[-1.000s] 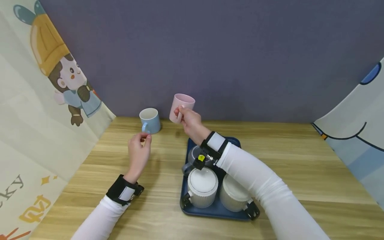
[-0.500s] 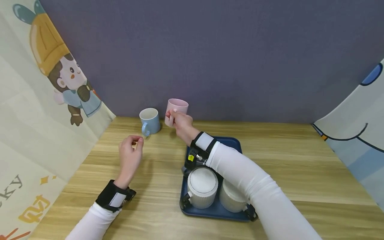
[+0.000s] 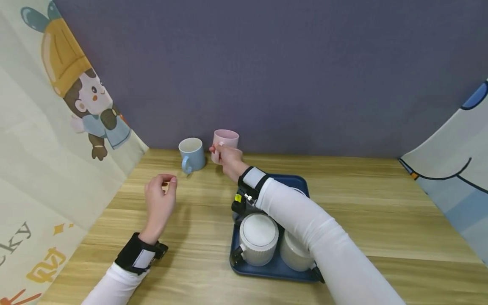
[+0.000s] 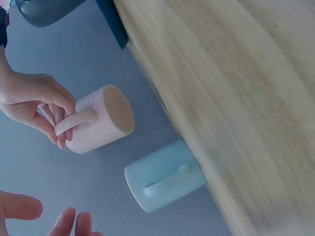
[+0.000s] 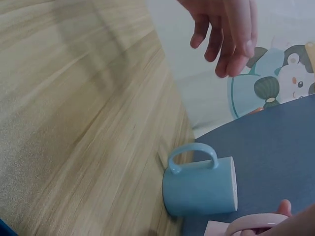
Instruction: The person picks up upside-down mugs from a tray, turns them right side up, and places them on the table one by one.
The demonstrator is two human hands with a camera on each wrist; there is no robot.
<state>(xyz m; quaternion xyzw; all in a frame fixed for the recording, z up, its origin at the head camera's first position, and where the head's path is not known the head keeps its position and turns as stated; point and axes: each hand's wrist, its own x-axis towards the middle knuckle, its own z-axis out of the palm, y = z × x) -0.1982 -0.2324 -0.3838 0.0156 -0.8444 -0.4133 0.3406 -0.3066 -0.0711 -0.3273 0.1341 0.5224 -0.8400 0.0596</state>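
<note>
Pink and glossy, the mug hangs just above the table at the back, near the dark panel; the left wrist view shows a gap between its base and the wood. The right hand has its fingers curled round the looped handle, a snug pinch with the cup roughly upright. Just to its left, apart from it, a light blue mug stands on the table, pale inside, its rounded handle turned toward the person.

The left hand hovers in front of the blue mug without touching it, fingers loosely bent, thumb near the forefinger, holding nothing.

Most in the way is the right forearm in its white sleeve — it slants across a dark blue tray with rounded corners and hides part of its load. A ribbed, off-white mug with a flat round top and black handle sits there, beside a second pale mug half covered by the sleeve; behind them a grey mug shows only in part.

The table has a streaky yellow-brown wood grain. The panel looks matt and plain, and a creased, cream sheet printed with a cartoon figure slopes along the left.
</note>
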